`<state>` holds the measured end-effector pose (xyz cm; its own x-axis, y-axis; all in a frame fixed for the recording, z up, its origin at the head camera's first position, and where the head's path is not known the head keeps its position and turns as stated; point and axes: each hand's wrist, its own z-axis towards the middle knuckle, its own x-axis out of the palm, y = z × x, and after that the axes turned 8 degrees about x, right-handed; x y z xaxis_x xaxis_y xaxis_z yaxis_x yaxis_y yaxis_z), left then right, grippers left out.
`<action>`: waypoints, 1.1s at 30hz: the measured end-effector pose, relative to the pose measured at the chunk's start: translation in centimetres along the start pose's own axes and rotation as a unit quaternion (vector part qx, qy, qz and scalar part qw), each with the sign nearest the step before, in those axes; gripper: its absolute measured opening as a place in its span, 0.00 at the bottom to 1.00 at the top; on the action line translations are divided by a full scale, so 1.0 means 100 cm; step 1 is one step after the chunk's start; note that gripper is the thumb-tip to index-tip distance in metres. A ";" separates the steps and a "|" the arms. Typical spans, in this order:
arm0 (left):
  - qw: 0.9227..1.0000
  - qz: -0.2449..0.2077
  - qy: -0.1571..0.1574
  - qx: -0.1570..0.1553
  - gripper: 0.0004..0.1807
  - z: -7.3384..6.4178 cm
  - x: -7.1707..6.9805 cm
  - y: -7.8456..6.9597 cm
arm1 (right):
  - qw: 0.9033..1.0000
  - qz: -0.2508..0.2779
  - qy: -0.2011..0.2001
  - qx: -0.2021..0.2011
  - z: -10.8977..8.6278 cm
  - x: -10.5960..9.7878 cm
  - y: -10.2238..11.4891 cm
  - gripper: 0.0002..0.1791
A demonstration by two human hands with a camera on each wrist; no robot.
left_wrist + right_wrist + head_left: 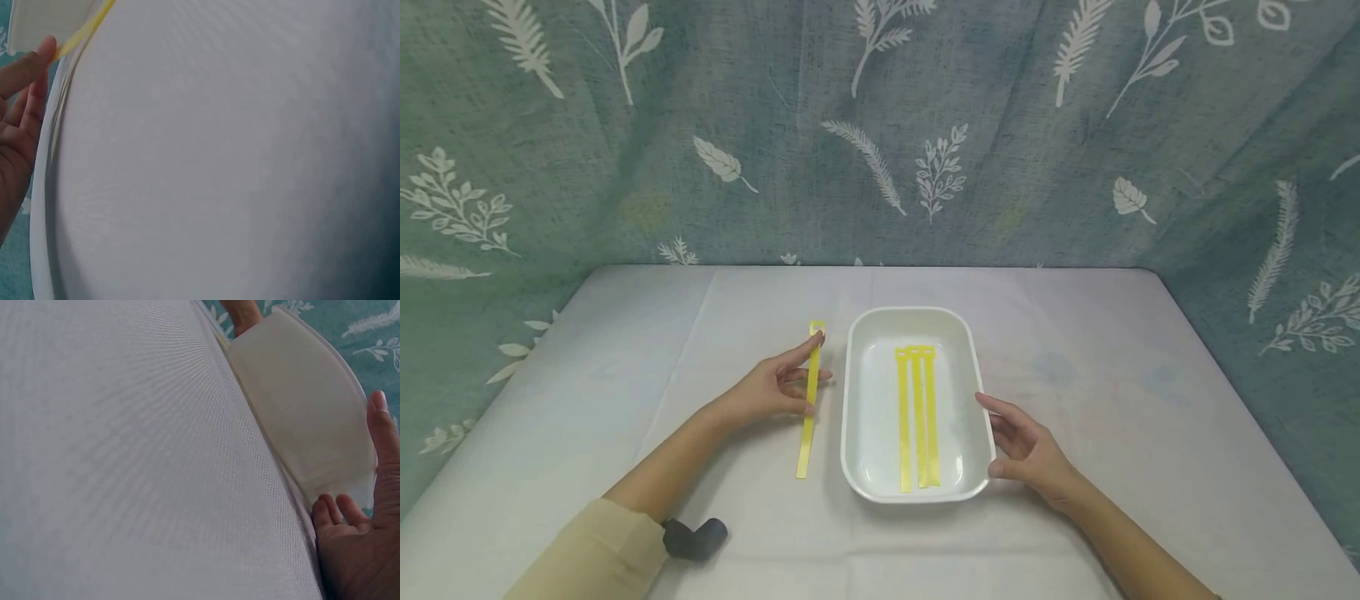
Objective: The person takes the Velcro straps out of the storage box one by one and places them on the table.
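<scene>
My left hand (771, 387) pinches a yellow cable tie (807, 446), a flat strap with a slotted head at its far end. It stands just left of the white tray (848, 417), with the strap hanging lengthwise beside the tray's wall. Part of the same strap shows at the top of the left wrist view, by my fingertips (47, 47). Inside the tray lie three similar yellow ties (904, 425), side by side, heads at the far end. My right hand (1030, 454) rests against the tray's right side, fingers loosely spread; the right wrist view shows them at its outer wall (306, 412).
A white cloth (760, 533) covers the table. Behind it hangs a green curtain (805, 167) with white leaf prints. A dark object (696, 540) sits at my left sleeve, apparently on the forearm.
</scene>
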<state>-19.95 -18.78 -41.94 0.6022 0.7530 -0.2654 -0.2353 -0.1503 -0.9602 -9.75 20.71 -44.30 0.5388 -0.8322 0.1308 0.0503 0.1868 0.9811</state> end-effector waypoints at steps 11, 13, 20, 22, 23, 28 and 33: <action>0.992 0.118 -0.032 -0.033 0.57 0.000 0.001 0.010 | 1.000 -0.005 -0.006 0.000 0.000 0.000 0.000 0.42; 0.989 0.134 -0.043 -0.042 0.56 -0.001 0.001 0.010 | 1.000 -0.005 -0.006 0.000 0.000 0.000 0.000 0.42; 0.976 0.207 -0.057 -0.037 0.49 0.001 0.001 0.008 | 1.000 -0.005 -0.005 0.001 0.000 -0.001 -0.002 0.43; 0.971 0.228 -0.056 -0.044 0.47 0.001 0.001 0.007 | 1.000 -0.006 -0.004 0.002 0.000 -0.001 -0.002 0.43; 0.969 0.235 -0.056 -0.051 0.46 0.002 0.001 0.007 | 1.000 -0.006 -0.004 0.002 0.000 -0.002 -0.002 0.42; 0.963 0.256 -0.056 -0.065 0.45 0.004 0.005 0.006 | 1.000 -0.003 -0.002 0.001 0.000 -0.002 -0.003 0.42; 0.962 0.260 -0.061 -0.062 0.43 0.006 0.010 0.003 | 1.000 -0.005 0.001 -0.007 0.000 -0.002 -0.004 0.43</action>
<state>-19.88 -17.67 -42.50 0.3326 0.6241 -0.7070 -0.3820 -0.5963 -0.7061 -9.85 20.79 -44.69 0.5406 -0.8326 0.1206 0.0672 0.1857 0.9803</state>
